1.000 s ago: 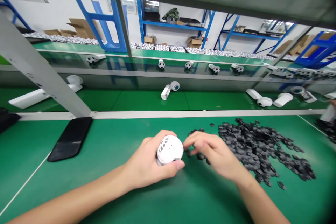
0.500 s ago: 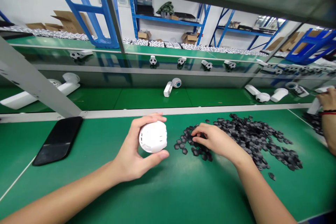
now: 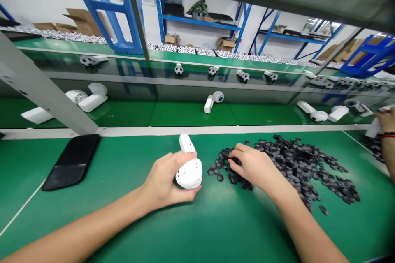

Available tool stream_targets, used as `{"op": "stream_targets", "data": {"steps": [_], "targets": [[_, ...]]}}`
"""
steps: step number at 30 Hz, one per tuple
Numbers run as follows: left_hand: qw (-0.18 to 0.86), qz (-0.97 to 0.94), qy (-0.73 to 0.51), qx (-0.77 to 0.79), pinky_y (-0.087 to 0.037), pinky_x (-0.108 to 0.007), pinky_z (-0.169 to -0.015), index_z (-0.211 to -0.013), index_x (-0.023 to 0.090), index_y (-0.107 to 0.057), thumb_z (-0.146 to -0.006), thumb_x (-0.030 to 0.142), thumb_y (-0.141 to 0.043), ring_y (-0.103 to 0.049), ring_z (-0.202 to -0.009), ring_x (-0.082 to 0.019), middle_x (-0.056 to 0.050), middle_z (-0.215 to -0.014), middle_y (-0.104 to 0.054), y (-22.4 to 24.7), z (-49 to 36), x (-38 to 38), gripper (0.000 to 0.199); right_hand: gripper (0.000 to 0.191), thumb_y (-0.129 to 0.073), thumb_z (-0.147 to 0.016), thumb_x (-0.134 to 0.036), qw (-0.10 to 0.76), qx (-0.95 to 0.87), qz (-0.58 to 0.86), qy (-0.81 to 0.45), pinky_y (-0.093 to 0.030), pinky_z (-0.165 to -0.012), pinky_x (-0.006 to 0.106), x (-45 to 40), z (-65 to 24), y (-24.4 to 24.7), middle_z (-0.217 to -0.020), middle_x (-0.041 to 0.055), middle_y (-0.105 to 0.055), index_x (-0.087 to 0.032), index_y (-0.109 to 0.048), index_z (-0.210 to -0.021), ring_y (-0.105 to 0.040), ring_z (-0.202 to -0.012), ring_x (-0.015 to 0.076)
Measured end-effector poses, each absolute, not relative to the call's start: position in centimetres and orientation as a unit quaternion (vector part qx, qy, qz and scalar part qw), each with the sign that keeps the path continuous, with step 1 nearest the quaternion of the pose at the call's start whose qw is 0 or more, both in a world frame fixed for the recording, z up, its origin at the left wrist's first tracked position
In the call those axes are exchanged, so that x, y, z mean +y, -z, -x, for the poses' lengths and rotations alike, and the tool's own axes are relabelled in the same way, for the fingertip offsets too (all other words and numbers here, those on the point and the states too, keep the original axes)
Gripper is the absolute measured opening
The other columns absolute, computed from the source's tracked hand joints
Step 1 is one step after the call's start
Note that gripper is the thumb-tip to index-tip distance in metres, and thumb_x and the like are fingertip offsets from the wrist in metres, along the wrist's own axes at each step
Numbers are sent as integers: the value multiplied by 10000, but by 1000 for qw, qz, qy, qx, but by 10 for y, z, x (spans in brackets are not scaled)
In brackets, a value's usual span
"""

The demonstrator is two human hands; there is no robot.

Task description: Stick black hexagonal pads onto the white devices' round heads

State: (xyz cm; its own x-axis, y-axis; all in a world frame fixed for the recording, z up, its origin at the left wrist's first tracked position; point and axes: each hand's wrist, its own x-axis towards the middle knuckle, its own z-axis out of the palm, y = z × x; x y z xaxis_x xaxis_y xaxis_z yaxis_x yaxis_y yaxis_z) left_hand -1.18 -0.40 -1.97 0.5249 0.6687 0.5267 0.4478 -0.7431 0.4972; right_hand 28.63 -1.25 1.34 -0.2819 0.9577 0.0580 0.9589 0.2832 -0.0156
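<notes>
My left hand [image 3: 168, 178] grips a white device [image 3: 189, 174] by its round, slotted head, thumb below and fingers above. The device's short white handle points up and away from me. To its right, my right hand [image 3: 253, 166] reaches down into the near left part of a pile of small black pentagon pieces [image 3: 296, 164]. Its thumb and index finger are bent close together over the pieces; whether a piece is between them is hidden.
A black phone-like slab [image 3: 71, 163] lies at the left beside a slanted metal post [image 3: 46, 86]. White devices [image 3: 209, 104] rest on the green belt behind the table's rail. Another person's hand [image 3: 387, 121] is at the right edge.
My left hand has turned the white device, so its handle now shows, and moved slightly right. My right hand stays over the black pieces. Devices on the belt have shifted right.
</notes>
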Motion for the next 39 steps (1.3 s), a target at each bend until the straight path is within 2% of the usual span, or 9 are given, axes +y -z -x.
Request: {"op": "stream_targets", "data": {"steps": [4,8,11,15,18,25,31,35,39], "targets": [[242,-832,-341,365,-489,-274,-677,-1445,312,-393,-793,268,-758,-645,-704,-159,18,-983,-732,24,10,-13,749,210,-530,-1017,-252,51,-798,600,13,-401,-585,290,-13,-285,-14,-986,40,-691,-230,-725,-941,-664,-733,184],[330,-801,-308,393,-511,-264,-733,-1430,291,-414,-842,226,-693,-653,-800,-160,-4,-1083,-713,14,5,-15,654,120,-502,-1007,-224,125,-786,603,-44,-408,-633,300,-18,-281,-23,-938,14,-628,-232,-585,-921,-589,-710,171],[368,-789,-294,395,-512,-279,-774,-1420,274,-433,-847,196,-658,-649,-857,-175,-20,-1117,-687,9,0,-12,621,163,-424,-1052,-240,178,-784,579,-136,-408,-654,302,-28,-266,-31,-858,-6,-564,-244,-475,-897,-533,-692,168],[383,-780,-299,394,-508,-285,-769,-1433,280,-427,-843,190,-664,-643,-842,-180,-16,-1097,-681,14,-2,-10,642,212,-392,-1108,-323,175,-798,503,-281,-426,-704,297,-41,-241,-35,-911,-3,-589,-253,-507,-945,-563,-771,170],[386,-781,-305,384,-517,-316,-856,-1450,292,-422,-825,168,-679,-662,-957,-207,-29,-1192,-674,19,-3,-12,687,207,-440,-1106,-350,176,-795,481,-324,-425,-706,294,-45,-231,-32,-942,-1,-632,-259,-555,-959,-588,-809,177],[399,-774,-298,391,-532,-357,-863,-1468,289,-376,-857,244,-682,-676,-993,-235,-49,-1193,-677,12,-8,-11,685,230,-541,-1057,-412,260,-750,509,-332,-493,-670,289,-48,-222,-20,-871,15,-649,-255,-614,-907,-607,-759,182],[437,-767,-268,385,-537,-361,-796,-1481,287,-312,-770,461,-825,-668,-947,-252,-57,-1162,-663,-6,-8,-9,894,221,-661,-980,-419,379,-693,515,-333,-584,-629,275,-49,-210,-10,-845,34,-610,-243,-612,-855,-594,-731,181],[449,-748,-271,406,-517,-331,-762,-1404,275,-392,-808,512,-805,-648,-884,-221,-26,-1068,-665,-9,-12,-10,763,282,-706,-951,-419,401,-696,498,-327,-549,-579,259,-44,-211,0,-786,19,-600,-237,-585,-772,-581,-696,171],[447,-747,-273,410,-496,-307,-725,-1391,281,-401,-811,501,-804,-632,-833,-205,-4,-996,-659,-10,-13,-10,740,321,-661,-984,-396,382,-741,480,-273,-447,-620,283,-39,-212,6,-758,7,-605,-230,-540,-738,-561,-694,167]]}}
